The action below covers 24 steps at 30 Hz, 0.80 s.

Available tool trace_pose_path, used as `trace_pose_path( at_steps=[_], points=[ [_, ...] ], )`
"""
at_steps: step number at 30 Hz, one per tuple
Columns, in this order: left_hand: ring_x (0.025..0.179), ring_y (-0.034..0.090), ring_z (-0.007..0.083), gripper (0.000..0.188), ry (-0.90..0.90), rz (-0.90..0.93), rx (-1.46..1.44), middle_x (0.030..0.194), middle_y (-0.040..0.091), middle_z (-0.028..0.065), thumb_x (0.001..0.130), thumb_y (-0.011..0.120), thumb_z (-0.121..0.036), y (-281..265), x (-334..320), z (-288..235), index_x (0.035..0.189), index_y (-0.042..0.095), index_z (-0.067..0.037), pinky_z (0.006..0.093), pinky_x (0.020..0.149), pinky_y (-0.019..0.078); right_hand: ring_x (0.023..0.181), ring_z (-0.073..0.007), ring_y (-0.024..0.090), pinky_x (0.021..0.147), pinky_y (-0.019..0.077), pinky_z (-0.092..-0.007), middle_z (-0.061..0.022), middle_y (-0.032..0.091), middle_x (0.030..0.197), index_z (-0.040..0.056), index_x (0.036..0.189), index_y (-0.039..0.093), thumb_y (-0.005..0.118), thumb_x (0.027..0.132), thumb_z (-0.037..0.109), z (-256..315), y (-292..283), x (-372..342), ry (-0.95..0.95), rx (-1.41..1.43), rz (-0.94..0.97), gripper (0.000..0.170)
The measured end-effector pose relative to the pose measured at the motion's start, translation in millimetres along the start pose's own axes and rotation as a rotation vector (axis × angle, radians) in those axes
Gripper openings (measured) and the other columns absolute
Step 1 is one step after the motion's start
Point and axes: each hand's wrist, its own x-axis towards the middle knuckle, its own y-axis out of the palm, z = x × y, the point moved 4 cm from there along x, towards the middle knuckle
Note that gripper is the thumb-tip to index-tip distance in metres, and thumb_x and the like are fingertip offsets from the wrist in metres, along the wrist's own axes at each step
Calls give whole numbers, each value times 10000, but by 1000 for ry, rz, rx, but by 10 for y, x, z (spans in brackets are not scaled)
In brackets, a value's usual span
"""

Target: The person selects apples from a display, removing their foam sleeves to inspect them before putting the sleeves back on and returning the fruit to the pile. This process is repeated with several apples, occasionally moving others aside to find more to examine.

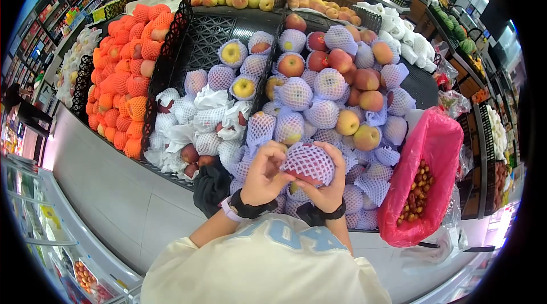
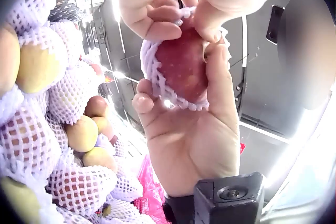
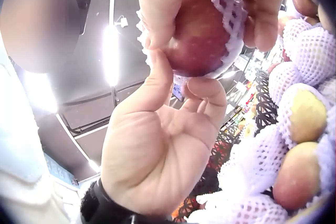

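A smooth red fruit in a white foam net (image 1: 309, 164) is held up in front of the body, over the heap. My left hand (image 1: 263, 177) grips its left side with bent fingers, thumb pressed at the near edge. From the other side my right hand (image 1: 331, 178) holds it, fingers wrapped round the far side. Seen from the right wrist, both thumbs meet on the bare red skin (image 3: 198, 37) where the net stands open. The left wrist view shows the net's edge (image 2: 176, 103) spread round the fruit.
Netted fruit (image 1: 296, 93) piles up beneath and beyond the hands. White-wrapped fruit (image 1: 188, 113) lies left of it, then orange-netted fruit (image 1: 122, 84) past a black divider (image 1: 171, 47). To the right, a pink-lined bin (image 1: 393, 213) holds small brown fruit. A dark cloth (image 1: 211, 187) hangs at the front edge.
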Motion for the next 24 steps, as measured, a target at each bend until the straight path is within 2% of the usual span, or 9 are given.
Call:
trace_pose_path(
  at_steps=[3,6,9,13,16,20,22,23,24],
  points=[
    [1143,474,188,512,86,-72,-103,1139,462,87,809,742,-102,86,84,-145,1210,427,-51,328,993,373,1172,-309,503,1003,388,-422,-212,473,1283,46,1355,346,871,636,319,-92,49,-90,25,172,-9,931],
    [1149,489,212,614,-86,-2,-4,1181,490,111,751,790,-100,67,52,-96,1228,405,-66,347,982,389,1177,-325,500,1006,388,-431,-223,469,1284,54,1351,340,867,614,377,-76,90,-88,-39,94,-10,962],
    [1189,454,202,578,-59,-97,21,1186,460,103,765,780,-97,-2,-15,13,1228,437,-49,358,1029,345,1156,-337,523,992,404,-440,-224,462,1293,61,1342,341,856,613,398,-20,70,-57,-87,-29,2,954],
    [1142,455,185,599,11,-57,-86,1174,456,94,739,795,-76,-59,-49,60,1216,432,-55,344,1000,347,1158,-346,520,980,415,-438,-219,490,1277,72,1324,387,866,623,340,-53,125,-92,-92,122,-41,890],
    [1149,452,186,609,5,-51,-86,1166,455,91,730,801,-81,-55,-37,60,1207,422,-65,352,1004,350,1158,-344,521,983,412,-441,-221,491,1274,69,1323,388,864,623,340,26,117,-50,-135,27,-44,888],
    [1216,459,230,702,76,-31,8,1315,422,145,707,818,-97,-31,11,-89,1265,394,-70,370,1032,356,1163,-348,519,985,406,-438,-191,502,1286,54,1348,382,839,638,376,80,157,5,-125,-59,80,904],
    [1234,442,208,761,-171,-41,93,1347,413,127,710,824,-139,-140,-78,-47,1320,377,-56,359,1041,351,1168,-335,512,950,433,-411,-181,467,1324,48,1371,371,811,678,391,61,185,24,-113,-72,119,890],
    [1233,428,198,742,-205,-66,75,1332,407,74,746,753,-9,-186,-88,-97,1373,360,-65,356,1033,379,1129,-314,532,907,455,-389,-187,439,1343,43,1379,363,796,695,403,15,205,11,-11,-7,125,886],
    [1218,439,189,715,-206,-142,67,1304,432,75,762,731,4,-235,-29,-256,1370,358,-45,353,1029,384,1089,-292,553,865,477,-366,-194,410,1361,39,1386,355,782,712,416,-36,219,8,86,58,131,883]
  ],
)
